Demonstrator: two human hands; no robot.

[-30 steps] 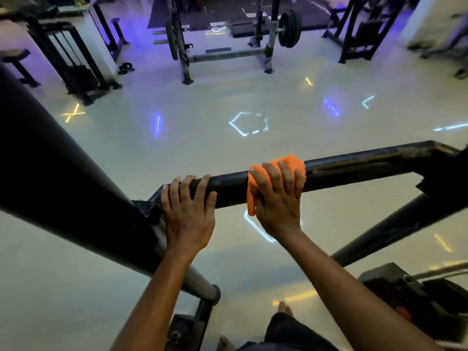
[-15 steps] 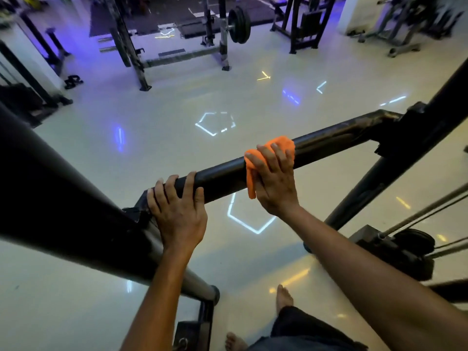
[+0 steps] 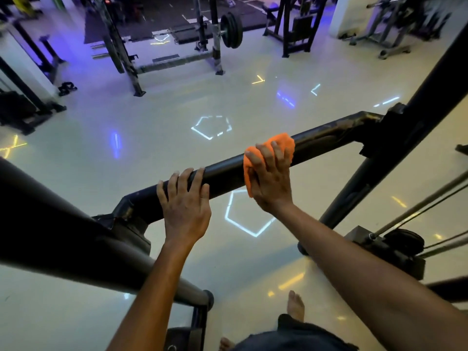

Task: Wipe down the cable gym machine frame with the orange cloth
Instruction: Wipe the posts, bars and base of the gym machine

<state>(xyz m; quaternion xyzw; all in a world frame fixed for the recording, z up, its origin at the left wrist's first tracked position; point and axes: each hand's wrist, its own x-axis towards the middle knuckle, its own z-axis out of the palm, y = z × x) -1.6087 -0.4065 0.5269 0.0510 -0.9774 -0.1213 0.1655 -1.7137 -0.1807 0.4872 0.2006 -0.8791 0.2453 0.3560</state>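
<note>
- Landmark: the black crossbar [image 3: 228, 171] of the cable machine frame, which runs from a joint at lower left up to an upright post [image 3: 415, 127] at right.
- Right hand [image 3: 272, 178] lies over the crossbar about midway along, fingers curled down and pressing the orange cloth [image 3: 281, 143] against the top and near face of the bar. The cloth is bunched; one edge hangs below the bar under the palm.
- Left hand [image 3: 186, 201] sits on the crossbar nearer the left joint, fingers wrapped over the top, closed on the bare bar, no cloth. Judged to be a steadying hold.
- Progress, judged: wiping of the crossbar is under way. The stretch from the cloth to the post looks streaked or worn, possibly not yet wiped; the dim light makes dirt hard to tell from scuffed paint.
- Left to do, judged: the rest of the crossbar towards the post, the patch under the left hand, the post itself, and the thick sloping tube [image 3: 76, 239] left of the crossbar.
- No part of the frame can be confirmed clean from this view.
</note>
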